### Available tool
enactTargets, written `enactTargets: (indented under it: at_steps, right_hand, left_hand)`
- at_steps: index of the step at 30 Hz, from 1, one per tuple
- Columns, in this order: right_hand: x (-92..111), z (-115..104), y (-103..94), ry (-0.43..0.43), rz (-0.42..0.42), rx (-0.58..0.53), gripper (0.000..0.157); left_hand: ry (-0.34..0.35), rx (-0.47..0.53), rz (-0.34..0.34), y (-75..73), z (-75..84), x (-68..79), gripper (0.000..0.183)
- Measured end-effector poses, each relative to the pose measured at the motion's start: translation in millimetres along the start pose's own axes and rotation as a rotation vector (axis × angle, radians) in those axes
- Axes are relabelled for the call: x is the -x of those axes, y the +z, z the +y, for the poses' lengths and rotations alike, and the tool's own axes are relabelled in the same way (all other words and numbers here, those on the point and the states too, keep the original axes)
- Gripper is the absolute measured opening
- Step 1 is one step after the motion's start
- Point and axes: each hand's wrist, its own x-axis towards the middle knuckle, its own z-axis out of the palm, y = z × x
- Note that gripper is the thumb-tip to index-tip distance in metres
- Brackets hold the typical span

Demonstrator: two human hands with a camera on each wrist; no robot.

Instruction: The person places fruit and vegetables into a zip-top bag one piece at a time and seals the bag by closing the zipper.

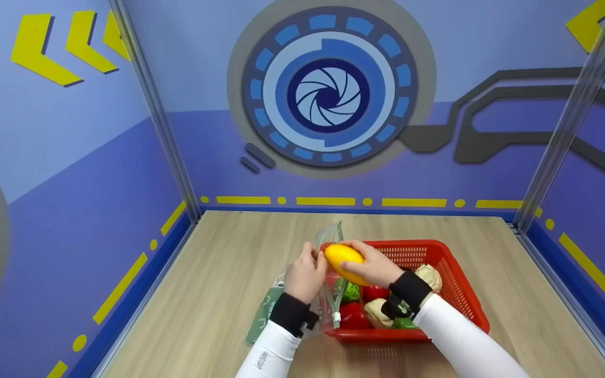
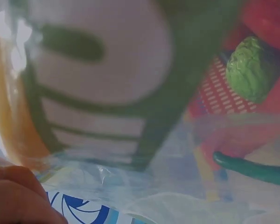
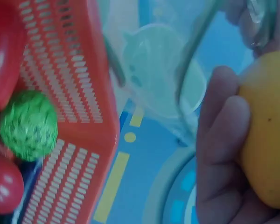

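My right hand grips a smooth yellow mango, its fingers curled round the fruit. Close beside it, my left hand pinches the edge of a clear zip bag. The bag hangs between the hands, over the left side of a red basket. Through the plastic in the left wrist view, a green-and-white print fills much of the picture. The mango and the curled fingers appear large in the right wrist view. The bag's lower part is partly hidden by my left arm.
In the basket lie a leafy green ball-shaped vegetable, red vegetables, cream-coloured pieces and a green pepper-like piece. A green printed sheet or bag part lies left of the basket on the wooden table. Blue panels enclose the table.
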Motion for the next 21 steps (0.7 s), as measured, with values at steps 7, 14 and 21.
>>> enactTargets:
  at_steps: [7,14,21]
  right_hand:
    - [-3.9,-7.2,13.4,-0.004,-0.041,0.171,0.057]
    - [-7.3,-20.3,23.2,-0.058,-0.016,0.431,0.053]
    - [-13.1,-22.6,35.2,-0.177,0.084,0.631,0.053]
  left_hand:
    - [0.023,-0.03,0.008,-1.2,3.8,2.0,0.015]
    - [0.064,-0.077,0.058,1.2,6.7,3.9,0.017]
    - [0.102,-0.064,0.036,3.4,6.5,5.8,0.014]
